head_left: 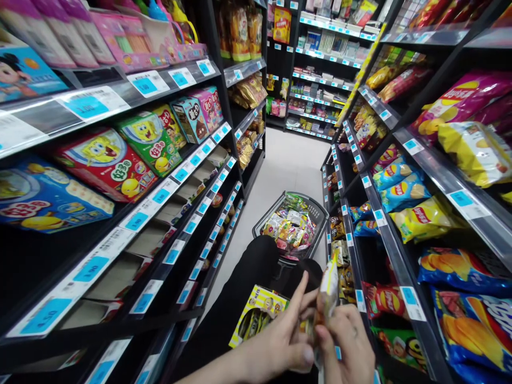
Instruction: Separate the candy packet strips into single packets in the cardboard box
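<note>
My right hand [350, 341] is closed on a small snack packet [329, 282], which stands nearly edge-on with a yellow and white top. Beside it, my left hand [286, 338] has its index finger stretched out and its thumb apart. Its other fingers reach toward the packet's left side; whether they touch it is hard to see. A yellow-and-white striped display box [262, 309] with dark packets inside rests on my lap, partly covered by my left hand and forearm.
A grey shopping basket [322, 213] full of snack packets stands on the aisle floor [280, 154] beyond my knees. The left shelf [160, 197] carries biscuit boxes. Chip bags [424, 218] fill the right shelf. More shelving [316, 98] crosses the aisle's far end.
</note>
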`<state>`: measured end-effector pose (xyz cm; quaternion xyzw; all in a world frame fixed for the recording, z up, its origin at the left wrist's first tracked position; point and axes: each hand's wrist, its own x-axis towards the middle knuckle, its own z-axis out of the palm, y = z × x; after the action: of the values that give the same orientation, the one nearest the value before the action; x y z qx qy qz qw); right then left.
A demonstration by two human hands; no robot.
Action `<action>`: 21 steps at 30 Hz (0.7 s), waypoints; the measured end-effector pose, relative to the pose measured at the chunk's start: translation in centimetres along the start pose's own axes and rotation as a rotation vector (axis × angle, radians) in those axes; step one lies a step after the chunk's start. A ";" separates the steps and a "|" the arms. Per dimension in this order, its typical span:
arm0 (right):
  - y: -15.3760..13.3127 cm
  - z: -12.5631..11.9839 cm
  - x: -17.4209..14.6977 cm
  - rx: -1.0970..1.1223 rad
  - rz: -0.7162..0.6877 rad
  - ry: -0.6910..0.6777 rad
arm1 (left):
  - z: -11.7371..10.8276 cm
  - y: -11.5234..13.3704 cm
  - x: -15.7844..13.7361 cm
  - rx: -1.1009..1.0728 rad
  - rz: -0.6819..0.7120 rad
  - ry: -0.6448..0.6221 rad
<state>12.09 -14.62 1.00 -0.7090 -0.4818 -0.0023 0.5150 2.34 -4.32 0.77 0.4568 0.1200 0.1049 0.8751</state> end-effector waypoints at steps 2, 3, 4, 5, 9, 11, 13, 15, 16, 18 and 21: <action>-0.4 0.8 0.3 -0.010 -0.101 -0.093 | 0.4 -0.3 -0.1 -0.044 0.031 -0.030; -0.4 1.0 0.3 0.022 -0.123 -0.122 | 0.4 -0.5 -0.1 -0.058 0.049 -0.005; -0.3 0.9 0.3 0.071 -0.137 -0.133 | 0.3 -0.5 -0.1 -0.085 0.063 0.032; 0.1 0.6 0.3 0.117 -0.145 -0.117 | 0.1 -0.6 -0.1 -0.131 0.063 0.064; 2.3 -2.1 0.7 0.088 0.065 0.116 | -1.0 -0.2 -0.6 -0.316 -0.057 0.067; 3.1 -3.1 0.9 0.269 0.344 0.098 | -1.4 0.3 -0.9 -0.318 -0.099 0.041; 3.2 -3.6 0.8 0.561 0.588 -0.006 | -1.6 0.6 -0.9 -0.285 -0.081 0.050; 2.9 -3.6 0.4 0.672 0.722 -0.027 | -1.6 0.7 -0.7 -0.233 0.002 0.123; 2.7 -3.6 0.1 0.646 0.748 -0.009 | -1.6 0.7 -0.6 -0.207 0.070 0.189; 2.6 -3.7 -0.5 0.510 0.721 0.032 | -1.6 0.4 -0.5 -0.155 0.221 0.309; 2.9 -4.0 -0.9 0.258 0.559 0.069 | -1.9 0.1 -0.6 0.045 0.396 0.381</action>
<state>15.57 -18.15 0.35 -0.7422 -0.2467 0.1763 0.5977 1.16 -2.98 -0.08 0.4628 0.1932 0.3553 0.7888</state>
